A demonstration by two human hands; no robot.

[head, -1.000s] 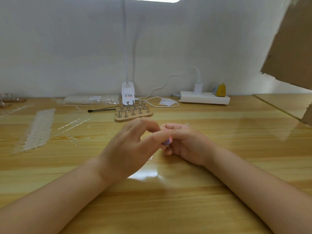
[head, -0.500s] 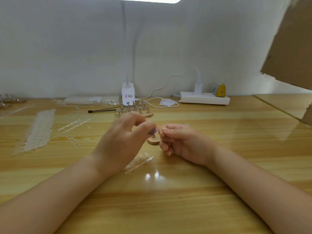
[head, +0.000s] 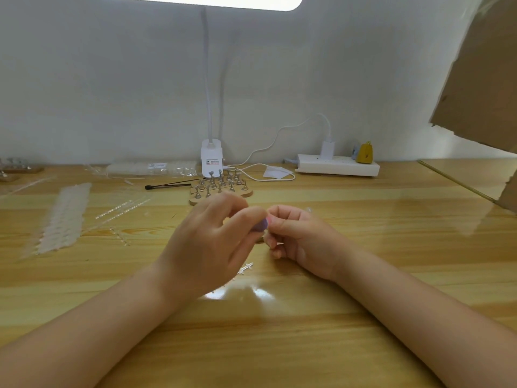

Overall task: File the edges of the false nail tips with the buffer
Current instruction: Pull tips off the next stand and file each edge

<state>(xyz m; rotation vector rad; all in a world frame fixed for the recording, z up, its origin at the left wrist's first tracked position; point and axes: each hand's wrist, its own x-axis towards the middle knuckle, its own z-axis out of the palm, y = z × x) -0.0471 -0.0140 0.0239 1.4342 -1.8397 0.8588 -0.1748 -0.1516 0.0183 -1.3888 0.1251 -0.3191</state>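
Buffer (head: pixel 259 227) pinched in left hand (head: pixel 207 245) grip, touching right hand (head: pixel 300 236).

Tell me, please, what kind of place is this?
Probably a small nail-craft workbench. A wooden stand with metal nail holders sits on the wooden table, strips of clear nail tips lie at the left, and a white desk lamp stands behind.

nail-craft desk | nail-tip stand (head: pixel 221 186) | desk lamp (head: pixel 211 158) | power strip (head: pixel 338 168)

Nail tip hidden inside right hand (head: pixel 296 233); buffer (head: pixel 259 226) mostly covered by left hand (head: pixel 207 247).
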